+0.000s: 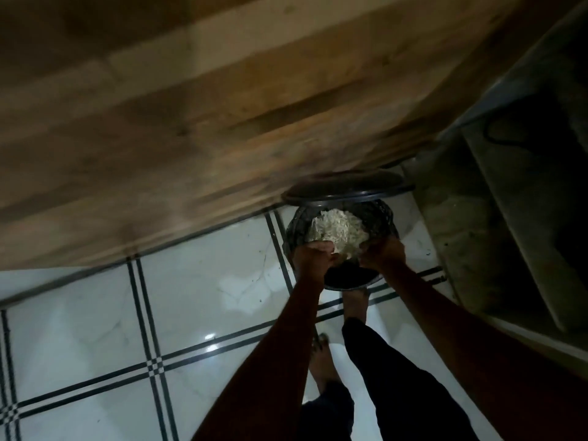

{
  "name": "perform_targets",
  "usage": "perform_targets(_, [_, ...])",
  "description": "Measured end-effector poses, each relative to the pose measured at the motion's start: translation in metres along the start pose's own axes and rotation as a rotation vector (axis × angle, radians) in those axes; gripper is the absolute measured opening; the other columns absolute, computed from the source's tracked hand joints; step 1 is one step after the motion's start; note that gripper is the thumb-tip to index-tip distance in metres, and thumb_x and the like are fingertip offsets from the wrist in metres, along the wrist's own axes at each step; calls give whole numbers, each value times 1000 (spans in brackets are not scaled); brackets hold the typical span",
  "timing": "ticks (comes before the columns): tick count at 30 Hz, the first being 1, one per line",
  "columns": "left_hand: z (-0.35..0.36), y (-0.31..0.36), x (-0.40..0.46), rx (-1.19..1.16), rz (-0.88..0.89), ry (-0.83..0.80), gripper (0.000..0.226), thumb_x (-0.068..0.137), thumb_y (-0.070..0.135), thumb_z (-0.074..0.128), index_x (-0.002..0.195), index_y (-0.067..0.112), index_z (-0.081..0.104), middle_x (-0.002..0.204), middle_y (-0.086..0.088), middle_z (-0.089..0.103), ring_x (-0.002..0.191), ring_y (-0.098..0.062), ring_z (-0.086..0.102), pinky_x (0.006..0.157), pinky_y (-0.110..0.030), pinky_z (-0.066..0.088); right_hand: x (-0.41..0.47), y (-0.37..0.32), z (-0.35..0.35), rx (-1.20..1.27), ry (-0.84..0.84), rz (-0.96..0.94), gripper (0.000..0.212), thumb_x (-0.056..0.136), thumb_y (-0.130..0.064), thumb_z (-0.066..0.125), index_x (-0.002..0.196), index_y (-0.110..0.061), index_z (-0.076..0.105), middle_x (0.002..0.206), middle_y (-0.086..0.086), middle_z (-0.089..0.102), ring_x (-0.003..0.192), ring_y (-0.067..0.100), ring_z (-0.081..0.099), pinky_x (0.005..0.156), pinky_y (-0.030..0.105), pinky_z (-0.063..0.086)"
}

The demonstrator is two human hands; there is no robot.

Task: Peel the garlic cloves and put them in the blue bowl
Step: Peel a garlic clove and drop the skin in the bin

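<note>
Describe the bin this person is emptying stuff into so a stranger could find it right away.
Follow the wooden cabinet down to where it meets the white tiled floor. The dark round bin stands there, lid tipped open against the wood. It alone holds a pale heap of peelings.

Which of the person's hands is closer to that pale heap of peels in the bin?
Left. The left hand touches the pale heap at its near edge; the right hand is beside it at the bin rim.

Bare forearms, dark trousers [391,377], 2 bare feet [323,364].
</note>
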State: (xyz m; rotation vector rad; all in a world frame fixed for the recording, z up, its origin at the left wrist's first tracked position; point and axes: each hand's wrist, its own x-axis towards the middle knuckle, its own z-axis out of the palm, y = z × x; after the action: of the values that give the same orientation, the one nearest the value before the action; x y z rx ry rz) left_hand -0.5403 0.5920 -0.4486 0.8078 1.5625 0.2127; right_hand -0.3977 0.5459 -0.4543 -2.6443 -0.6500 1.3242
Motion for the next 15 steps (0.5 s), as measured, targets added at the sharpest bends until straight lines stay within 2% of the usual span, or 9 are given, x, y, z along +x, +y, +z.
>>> perform_targets(1, [5, -7, 15, 161, 79, 39, 16, 94, -9, 59, 105, -17, 65, 97, -19, 67, 82, -17, 70, 62, -19, 54, 12, 2, 8, -23, 29, -50, 41, 80, -21, 83, 115, -3, 71, 120, 17, 69, 114, 32, 64, 95, 36, 52])
perform_targets(4, [15, -22, 47, 559, 315, 124, 21, 97, 6, 54, 96, -5, 72, 101, -21, 72, 95, -31, 67, 77, -21, 42, 35, 13, 31, -45, 172, -123, 36, 90, -21, 70, 115, 5, 67, 119, 25, 66, 114, 40, 61, 97, 40, 45])
perform_targets(7, [19, -27, 67, 744, 378, 49, 20, 98, 7, 54, 99, -1, 72, 106, -20, 70, 102, -33, 63, 82, -16, 39, 50, 19, 46, -63, 176, -133, 41, 94, -22, 64, 125, 6, 61, 130, 26, 60, 124, 41, 55, 108, 38, 35])
perform_targets(9, [22, -30, 78, 807, 398, -38, 20, 99, 7, 53, 104, -2, 71, 113, -21, 69, 110, -33, 61, 94, -23, 36, 55, 22, 50, -112, 106, -223, 34, 96, -14, 60, 127, -1, 64, 139, 22, 56, 133, 37, 48, 113, 35, 28])
perform_targets(10, [22, -29, 79, 854, 405, -71, 23, 101, 9, 50, 108, 0, 70, 117, -19, 68, 113, -32, 60, 97, -25, 35, 56, 22, 50, -113, 82, -243, 29, 95, -9, 59, 122, -3, 69, 138, 20, 57, 133, 35, 48, 114, 34, 30])
perform_targets(12, [18, -26, 74, 875, 431, -19, 29, 103, 17, 46, 112, 7, 71, 118, -13, 70, 110, -30, 63, 97, -28, 38, 56, 22, 46, -60, 91, -225, 23, 91, -3, 62, 111, -3, 74, 128, 20, 65, 126, 37, 55, 108, 35, 36])
perform_targets(15, [7, -11, 40, 698, 457, 50, 21, 95, 11, 59, 102, 8, 78, 106, -12, 76, 100, -29, 69, 90, -29, 46, 39, 11, 25, 70, -18, -115, 30, 90, -6, 69, 117, 6, 69, 128, 23, 65, 123, 39, 57, 107, 41, 43])
